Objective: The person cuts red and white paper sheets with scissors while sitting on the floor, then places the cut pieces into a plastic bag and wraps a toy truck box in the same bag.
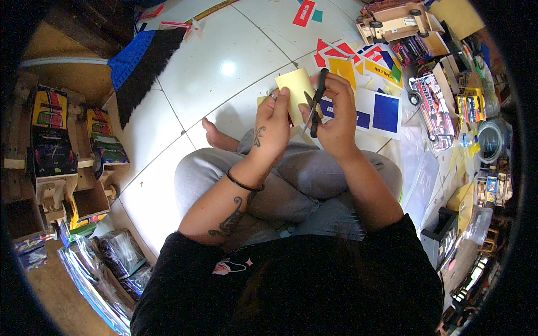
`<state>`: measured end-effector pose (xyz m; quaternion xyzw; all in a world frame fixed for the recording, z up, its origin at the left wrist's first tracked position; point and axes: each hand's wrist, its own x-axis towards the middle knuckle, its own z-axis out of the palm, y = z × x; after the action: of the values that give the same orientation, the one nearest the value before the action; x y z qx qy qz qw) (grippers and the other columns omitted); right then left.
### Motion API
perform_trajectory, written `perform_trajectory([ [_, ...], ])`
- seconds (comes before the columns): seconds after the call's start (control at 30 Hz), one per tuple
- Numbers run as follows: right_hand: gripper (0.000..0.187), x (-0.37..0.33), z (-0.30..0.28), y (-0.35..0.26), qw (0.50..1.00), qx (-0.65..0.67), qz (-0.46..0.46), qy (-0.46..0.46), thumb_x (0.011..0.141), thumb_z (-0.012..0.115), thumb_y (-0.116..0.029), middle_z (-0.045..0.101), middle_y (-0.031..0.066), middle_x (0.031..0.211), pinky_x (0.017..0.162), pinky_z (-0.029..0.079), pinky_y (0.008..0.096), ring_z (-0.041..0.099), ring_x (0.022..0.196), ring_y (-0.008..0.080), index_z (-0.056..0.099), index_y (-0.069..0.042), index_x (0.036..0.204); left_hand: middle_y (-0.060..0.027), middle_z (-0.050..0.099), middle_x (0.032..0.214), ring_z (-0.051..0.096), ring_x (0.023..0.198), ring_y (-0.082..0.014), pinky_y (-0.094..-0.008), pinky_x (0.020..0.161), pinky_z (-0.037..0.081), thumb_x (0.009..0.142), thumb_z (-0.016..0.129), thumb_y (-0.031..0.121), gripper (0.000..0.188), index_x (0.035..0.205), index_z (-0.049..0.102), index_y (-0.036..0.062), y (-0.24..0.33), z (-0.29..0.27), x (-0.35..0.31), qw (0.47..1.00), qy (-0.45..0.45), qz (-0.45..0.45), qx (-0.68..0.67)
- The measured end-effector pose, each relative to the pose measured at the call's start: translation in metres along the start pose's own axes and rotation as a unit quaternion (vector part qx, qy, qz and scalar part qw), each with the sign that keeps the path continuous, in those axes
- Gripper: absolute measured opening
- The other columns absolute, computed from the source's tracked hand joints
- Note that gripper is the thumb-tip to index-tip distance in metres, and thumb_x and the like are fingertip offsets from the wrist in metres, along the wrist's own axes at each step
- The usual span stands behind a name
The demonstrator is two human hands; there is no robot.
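Observation:
In front of my crossed legs, my left hand (273,120) grips a pale yellow sheet (294,87) between thumb and fingers, close to its lower left side. My right hand (339,120) is closed around the black handles of a pair of scissors (321,89). Their blades are parted and point left, at the right edge of the yellow sheet. Whether they have cut into it, I cannot tell. Below and behind my right hand lies a white sheet with a dark blue square (386,112).
Red, yellow and blue paper pieces (341,67) lie scattered on the tiled floor (202,67). Wooden toy trucks stand at right (434,106) and left (53,131). Clear plastic sheets (417,162) lie by my right knee, near a roll of tape (493,141).

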<state>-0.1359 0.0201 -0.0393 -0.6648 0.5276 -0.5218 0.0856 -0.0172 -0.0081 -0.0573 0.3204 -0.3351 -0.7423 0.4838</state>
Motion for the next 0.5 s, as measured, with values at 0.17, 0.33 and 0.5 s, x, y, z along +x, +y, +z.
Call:
perform_trajectory([
  [0.17, 0.048, 0.0007, 0.0002, 0.0008, 1.0, 0.012, 0.003, 0.006, 0.066, 0.069, -0.002, 0.046, 0.0154, 0.109, 0.079, 0.047, 0.0298, 0.051, 0.1, 0.0235, 0.044, 0.0, 0.107, -0.0025, 0.059, 0.079, 0.054, 0.067, -0.0056, -0.0188, 0.058, 0.042, 0.094, 0.036, 0.026, 0.032, 0.098, 0.054, -0.0001, 0.0009, -0.0043, -0.0015, 0.998, -0.017, 0.034, 0.053],
  [0.33, 0.048, -0.0006, -0.0001, 0.0013, 1.0, 0.023, 0.001, 0.003, 0.067, 0.069, -0.003, 0.045, 0.0153, 0.11, 0.08, 0.047, 0.0296, 0.051, 0.101, 0.0232, 0.043, 0.0, 0.107, -0.003, 0.059, 0.08, 0.054, 0.068, -0.0057, -0.019, 0.06, 0.043, 0.094, 0.036, 0.026, 0.033, 0.099, 0.054, -0.0004, 0.0003, -0.0026, -0.0015, 0.998, -0.008, 0.034, 0.045],
  [0.5, 0.048, -0.0008, -0.0006, 0.0014, 1.0, 0.021, 0.007, 0.001, 0.067, 0.069, -0.003, 0.044, 0.0154, 0.111, 0.08, 0.047, 0.0292, 0.05, 0.101, 0.0232, 0.043, 0.001, 0.107, -0.0071, 0.06, 0.079, 0.058, 0.062, -0.0122, -0.0233, 0.059, 0.046, 0.092, 0.041, 0.024, 0.026, 0.095, 0.052, 0.0007, -0.0006, -0.0034, 0.0, 0.999, -0.031, 0.026, -0.007],
])
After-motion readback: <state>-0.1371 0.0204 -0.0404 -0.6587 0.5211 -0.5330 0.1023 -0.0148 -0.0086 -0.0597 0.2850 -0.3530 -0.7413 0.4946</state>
